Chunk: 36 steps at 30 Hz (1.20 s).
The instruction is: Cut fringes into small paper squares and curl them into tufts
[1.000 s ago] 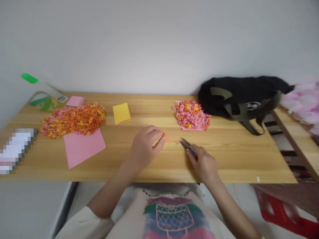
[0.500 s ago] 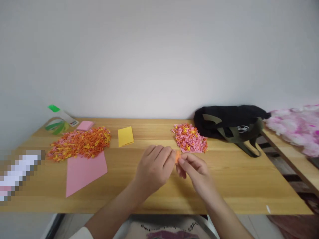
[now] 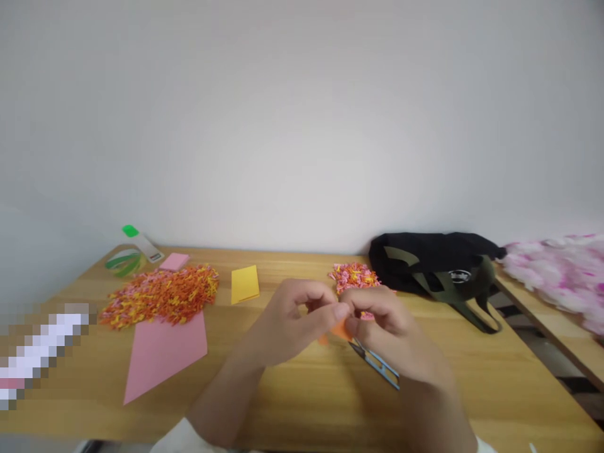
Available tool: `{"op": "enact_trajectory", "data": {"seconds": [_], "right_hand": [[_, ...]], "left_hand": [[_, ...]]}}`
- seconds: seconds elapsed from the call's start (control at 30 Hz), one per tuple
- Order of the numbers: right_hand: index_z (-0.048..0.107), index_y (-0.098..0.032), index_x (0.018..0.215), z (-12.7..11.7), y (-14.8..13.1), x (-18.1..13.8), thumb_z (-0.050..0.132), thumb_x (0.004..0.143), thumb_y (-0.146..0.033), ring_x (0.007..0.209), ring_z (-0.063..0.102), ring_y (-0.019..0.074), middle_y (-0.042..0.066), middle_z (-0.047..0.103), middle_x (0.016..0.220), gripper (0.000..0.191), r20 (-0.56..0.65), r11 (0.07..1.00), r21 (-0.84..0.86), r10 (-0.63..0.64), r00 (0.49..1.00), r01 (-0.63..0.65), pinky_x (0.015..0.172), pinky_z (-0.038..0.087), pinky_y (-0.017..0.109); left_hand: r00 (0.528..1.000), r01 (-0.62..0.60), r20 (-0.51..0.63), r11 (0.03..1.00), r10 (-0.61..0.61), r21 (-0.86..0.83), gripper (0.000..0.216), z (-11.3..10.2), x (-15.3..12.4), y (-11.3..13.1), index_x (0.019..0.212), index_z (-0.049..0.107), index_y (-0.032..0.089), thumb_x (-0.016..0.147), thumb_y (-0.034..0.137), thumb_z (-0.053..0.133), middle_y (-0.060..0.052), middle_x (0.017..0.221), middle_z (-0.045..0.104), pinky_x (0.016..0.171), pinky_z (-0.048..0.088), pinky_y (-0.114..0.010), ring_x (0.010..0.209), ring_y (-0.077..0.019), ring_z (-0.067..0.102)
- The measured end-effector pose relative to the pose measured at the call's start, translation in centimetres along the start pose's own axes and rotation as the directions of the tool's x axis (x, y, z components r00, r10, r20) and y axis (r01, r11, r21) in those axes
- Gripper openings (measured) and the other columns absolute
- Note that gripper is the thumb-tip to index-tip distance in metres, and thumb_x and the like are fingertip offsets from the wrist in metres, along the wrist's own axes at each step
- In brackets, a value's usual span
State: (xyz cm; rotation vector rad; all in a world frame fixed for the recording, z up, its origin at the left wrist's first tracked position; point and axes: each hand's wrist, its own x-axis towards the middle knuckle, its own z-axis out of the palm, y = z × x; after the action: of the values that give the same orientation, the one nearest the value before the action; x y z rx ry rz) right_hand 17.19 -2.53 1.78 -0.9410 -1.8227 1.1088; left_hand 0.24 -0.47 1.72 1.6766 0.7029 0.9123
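My left hand (image 3: 292,324) and my right hand (image 3: 391,327) meet above the middle of the wooden table (image 3: 283,402). Both pinch a small orange paper piece (image 3: 340,329) between thumb and fingertips. Small blue-handled scissors (image 3: 377,363) also hang from my right hand, tucked under its palm with the blades pointing toward the paper. Just behind my hands lies a pile of pink, orange and yellow paper bits (image 3: 353,277), partly hidden by my fingers.
A bigger orange and pink pile of bits (image 3: 160,294), a pink sheet (image 3: 163,351), a yellow folded sheet (image 3: 245,284), a small pink pad (image 3: 173,261) and green tape (image 3: 123,261) lie left. A black bag (image 3: 434,261) sits right, with pink fluffy material (image 3: 557,270) beyond.
The camera tilted up, so the table sits lower in view. My hands came together and lifted slightly; the right hand joined the left on the orange paper while keeping the scissors.
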Motion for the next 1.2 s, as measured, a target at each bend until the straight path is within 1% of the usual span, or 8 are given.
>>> {"op": "enact_trajectory", "data": {"seconds": [0.17,0.3,0.4,0.53,0.67,0.73,1.0,1.2], "right_hand": [[0.05,-0.019,0.06,-0.5,0.3,-0.2,0.051,0.083,-0.02,0.048,0.037,0.0081,-0.006,0.042,0.051,0.023,-0.024,1.0,0.012,-0.004,1.0,0.005,0.046,0.029,0.022],[0.056,-0.019,0.069,-0.3,0.6,0.1,0.054,0.091,-0.036,0.049,0.038,0.0082,-0.006,0.044,0.055,0.027,-0.081,0.984,0.164,0.087,0.993,-0.073,0.045,0.031,0.022],[0.057,-0.02,0.07,0.2,0.8,0.4,0.053,0.093,-0.038,0.049,0.039,0.0084,-0.005,0.046,0.055,0.03,-0.122,0.978,0.197,0.089,0.989,-0.064,0.045,0.031,0.022],[0.059,-0.02,0.069,0.5,1.0,0.3,0.054,0.094,-0.036,0.05,0.043,0.0093,-0.004,0.049,0.056,0.03,-0.153,0.968,0.245,0.101,0.983,-0.061,0.046,0.034,0.023],[0.059,-0.02,0.069,0.4,1.2,0.0,0.054,0.093,-0.04,0.048,0.045,0.0103,-0.002,0.055,0.056,0.032,-0.088,0.942,0.33,0.093,0.992,-0.059,0.046,0.036,0.024],[0.056,-0.021,0.067,0.3,1.2,-0.1,0.054,0.093,-0.04,0.048,0.045,0.0107,-0.002,0.052,0.055,0.033,-0.061,0.924,0.378,0.082,0.995,-0.053,0.045,0.035,0.025],[0.057,-0.022,0.067,-0.2,0.4,-0.1,0.053,0.094,-0.032,0.054,0.044,0.0108,-0.003,0.05,0.059,0.03,0.017,0.925,0.381,-0.008,1.0,0.001,0.051,0.036,0.025],[0.054,-0.022,0.065,-0.4,0.2,-0.3,0.054,0.093,-0.034,0.05,0.036,0.0095,-0.004,0.042,0.057,0.031,-0.001,0.945,0.326,-0.007,1.0,0.007,0.047,0.03,0.025]], "left_hand": [[0.999,-0.041,-0.021,0.998,0.042,0.056,0.025,0.1,-0.1,0.0,0.057,0.051,0.016,0.082,0.019,0.054,0.003,0.053,0.048,0.05,0.032,-0.021,0.052,-0.0081,0.043],[0.962,-0.122,-0.235,0.988,0.14,0.09,0.026,0.5,0.2,-0.7,0.062,0.055,0.016,0.087,0.022,0.053,0.003,0.054,0.05,0.05,0.034,-0.021,0.051,-0.0079,0.044],[0.937,-0.144,-0.302,0.982,0.175,0.122,0.027,0.7,0.3,-0.8,0.062,0.055,0.017,0.088,0.022,0.055,0.003,0.055,0.05,0.051,0.035,-0.021,0.052,-0.0083,0.045],[0.965,-0.151,-0.222,0.988,0.143,-0.02,0.031,0.6,0.2,-0.7,0.06,0.055,0.017,0.09,0.025,0.054,0.001,0.056,0.051,0.053,0.039,-0.023,0.053,-0.0096,0.046],[0.998,-0.057,-0.003,0.94,0.06,-0.337,0.036,0.0,0.1,-1.1,0.067,0.061,0.018,0.09,0.045,0.054,-0.003,0.06,0.057,0.055,0.045,-0.028,0.055,-0.014,0.052],[0.994,-0.03,0.081,0.913,0.069,-0.406,0.034,-0.3,0.1,-1.4,0.072,0.064,0.019,0.089,0.048,0.055,-0.004,0.062,0.058,0.055,0.047,-0.029,0.055,-0.0147,0.053],[0.974,-0.122,0.131,0.911,0.187,-0.395,0.022,-0.1,0.1,-1.7,0.074,0.062,0.022,0.089,0.038,0.06,-0.001,0.061,0.055,0.058,0.044,-0.029,0.057,-0.0129,0.05],[0.975,-0.117,0.139,0.931,0.174,-0.345,0.029,0.0,0.1,-1.7,0.066,0.056,0.021,0.087,0.039,0.061,-0.001,0.06,0.053,0.055,0.041,-0.028,0.055,-0.0127,0.047]]}}
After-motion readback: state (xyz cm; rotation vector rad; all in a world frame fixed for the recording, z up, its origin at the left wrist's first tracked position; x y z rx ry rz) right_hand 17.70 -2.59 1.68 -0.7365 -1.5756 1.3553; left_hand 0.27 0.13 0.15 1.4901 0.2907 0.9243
